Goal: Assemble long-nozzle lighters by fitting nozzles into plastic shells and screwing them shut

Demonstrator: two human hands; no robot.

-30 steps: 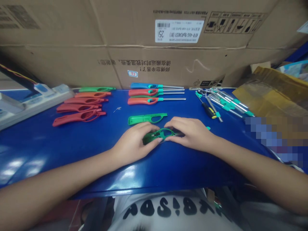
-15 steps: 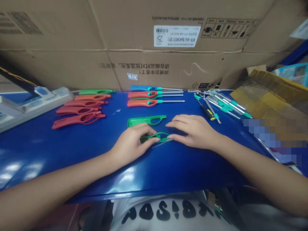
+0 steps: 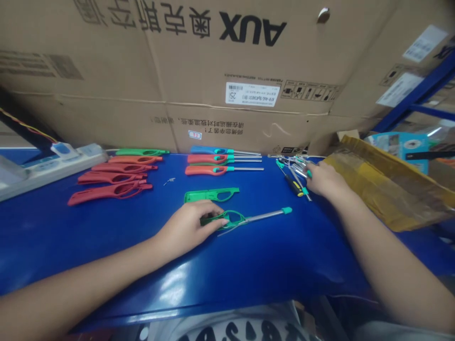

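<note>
My left hand (image 3: 195,220) pinches a green lighter handle shell (image 3: 232,217) low over the blue table. From the shell's right end a metal lighter tube (image 3: 266,216) with a teal tip sticks out, and a thin wire hangs below it. Behind it lies another green handle shell (image 3: 213,194). My right hand (image 3: 327,179) is at the pile of metal lighter tubes (image 3: 296,163) at the back right, its fingers closed around a teal-ended tube (image 3: 309,174). The rest of that tube is partly hidden. Just left of this hand is a black-and-yellow screwdriver (image 3: 294,185).
Several red, orange and green handle shells (image 3: 110,191) lie at the left beside a white power strip (image 3: 53,168). Lighters with metal tubes (image 3: 209,169) lie at the back centre. A large cardboard box (image 3: 199,71) stands behind; a taped brown package (image 3: 384,184) is at the right.
My right hand has left the green shell and moved right and back to the tube pile. The tube at the shell now shows. The view has tilted up.
</note>
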